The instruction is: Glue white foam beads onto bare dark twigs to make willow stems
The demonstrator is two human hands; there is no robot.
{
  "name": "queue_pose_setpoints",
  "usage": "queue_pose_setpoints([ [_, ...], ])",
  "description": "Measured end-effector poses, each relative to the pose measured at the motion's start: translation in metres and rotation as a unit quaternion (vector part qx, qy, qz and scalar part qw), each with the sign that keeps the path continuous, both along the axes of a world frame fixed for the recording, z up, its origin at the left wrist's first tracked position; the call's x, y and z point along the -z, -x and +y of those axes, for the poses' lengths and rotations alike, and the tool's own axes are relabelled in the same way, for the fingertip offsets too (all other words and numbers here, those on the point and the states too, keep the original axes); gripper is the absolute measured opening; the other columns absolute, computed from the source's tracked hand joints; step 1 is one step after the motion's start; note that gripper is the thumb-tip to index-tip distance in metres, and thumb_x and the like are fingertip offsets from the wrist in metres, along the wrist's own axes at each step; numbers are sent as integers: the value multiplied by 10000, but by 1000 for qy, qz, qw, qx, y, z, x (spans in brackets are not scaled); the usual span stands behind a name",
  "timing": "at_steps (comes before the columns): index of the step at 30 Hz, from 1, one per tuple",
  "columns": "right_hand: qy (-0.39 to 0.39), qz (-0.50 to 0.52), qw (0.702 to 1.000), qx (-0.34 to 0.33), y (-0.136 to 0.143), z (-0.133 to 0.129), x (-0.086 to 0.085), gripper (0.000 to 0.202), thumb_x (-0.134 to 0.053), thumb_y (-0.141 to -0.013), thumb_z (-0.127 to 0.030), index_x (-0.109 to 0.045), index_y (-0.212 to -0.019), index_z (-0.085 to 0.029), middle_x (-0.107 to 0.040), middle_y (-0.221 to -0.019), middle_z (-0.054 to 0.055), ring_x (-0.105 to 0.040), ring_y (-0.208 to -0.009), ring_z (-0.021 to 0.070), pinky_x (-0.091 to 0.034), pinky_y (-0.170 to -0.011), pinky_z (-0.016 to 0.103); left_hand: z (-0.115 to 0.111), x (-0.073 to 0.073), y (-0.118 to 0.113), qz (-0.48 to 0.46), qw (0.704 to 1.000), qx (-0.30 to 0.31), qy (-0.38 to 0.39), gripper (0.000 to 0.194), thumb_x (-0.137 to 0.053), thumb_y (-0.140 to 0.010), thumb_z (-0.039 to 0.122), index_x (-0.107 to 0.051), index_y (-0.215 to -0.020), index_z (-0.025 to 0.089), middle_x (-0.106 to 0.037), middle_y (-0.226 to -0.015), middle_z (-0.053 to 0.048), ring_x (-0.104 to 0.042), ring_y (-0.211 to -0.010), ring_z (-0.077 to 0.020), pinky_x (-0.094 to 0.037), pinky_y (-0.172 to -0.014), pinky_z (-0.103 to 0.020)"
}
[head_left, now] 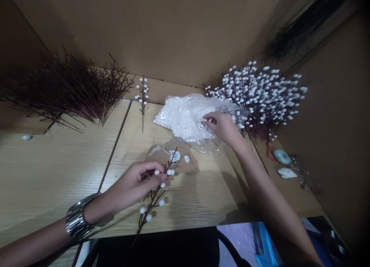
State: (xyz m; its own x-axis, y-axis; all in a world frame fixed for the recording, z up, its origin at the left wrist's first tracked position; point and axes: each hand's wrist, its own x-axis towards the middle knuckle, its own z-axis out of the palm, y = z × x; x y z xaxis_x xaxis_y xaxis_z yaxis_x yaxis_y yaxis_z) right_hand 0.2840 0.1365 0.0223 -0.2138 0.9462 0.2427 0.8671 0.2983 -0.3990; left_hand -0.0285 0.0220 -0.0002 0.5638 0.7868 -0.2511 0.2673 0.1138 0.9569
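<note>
My left hand point(147, 182) pinches a brown artificial berry branch point(153, 200) that carries several white berries. The branch slants, its bare tip up and its stem toward me. My right hand point(221, 126) reaches to a clear plastic bag point(185, 115) full of small white berries, its fingers closed at the bag's opening. Whether a berry sits between those fingertips I cannot make out. Under the branch tip lies a torn brown sheet point(187, 168) with white glue-like patches point(175, 156) on it.
Bare brown twigs point(83, 86) are heaped at the left. A single berried branch point(142, 93) lies behind the table seam. White-berried branches point(260, 91) are piled at the right, with a pale green oval object point(281, 157) nearby. One loose white berry point(27, 137) rests far left.
</note>
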Motion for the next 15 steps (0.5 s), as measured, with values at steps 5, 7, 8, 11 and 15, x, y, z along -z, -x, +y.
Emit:
queue_pose_setpoints([
  [5, -29, 112, 992, -42, 19, -71, 0, 133, -642, -946, -296, -748, -1018, -259, -748, -995, 25, -671, -894, 198, -513, -814, 366, 0, 3, -1, -2, 1000, -4, 1, 287, -575, -966, 443, -665, -882, 184, -588, -792, -4, -526, -721, -156, -369, -629, -284],
  [7, 27, 160, 983, -86, 29, -96, 12, 164, -640, -950, -251, -733, -1082, -279, -749, -1050, 21, -680, -958, 200, -531, -846, 380, 0, 5, 0, -1, 1000, 2, 6, 279, -580, -965, 447, -657, -886, 191, -580, -782, 2, -502, -679, -145, -339, -589, -275],
  [8, 50, 171, 980, -93, 33, -105, 19, 186, -627, -957, -235, -725, -1107, -284, -747, -1059, 22, -680, -971, 200, -536, -850, 384, 0, 6, 1, 4, 1000, 6, 14, 274, -581, -965, 449, -652, -891, 195, -576, -780, 5, -484, -655, -139, -318, -566, -272],
  [11, 68, 163, 981, -77, 42, -122, 36, 207, -594, -972, -218, -712, -1132, -275, -737, -1029, 34, -672, -955, 204, -544, -841, 392, -1, 8, 2, 31, 999, 10, 38, 278, -586, -958, 470, -643, -890, 207, -544, -736, 20, -425, -593, -124, -253, -521, -274],
  [15, 17, 136, 987, -82, 49, -130, 44, 188, -597, -971, -201, -714, -1117, -217, -708, -1080, 77, -659, -1011, 210, -555, -900, 395, -2, 8, 2, 42, 999, -7, 31, 320, -598, -937, 516, -643, -861, 208, -504, -681, 32, -398, -573, -118, -233, -517, -279],
])
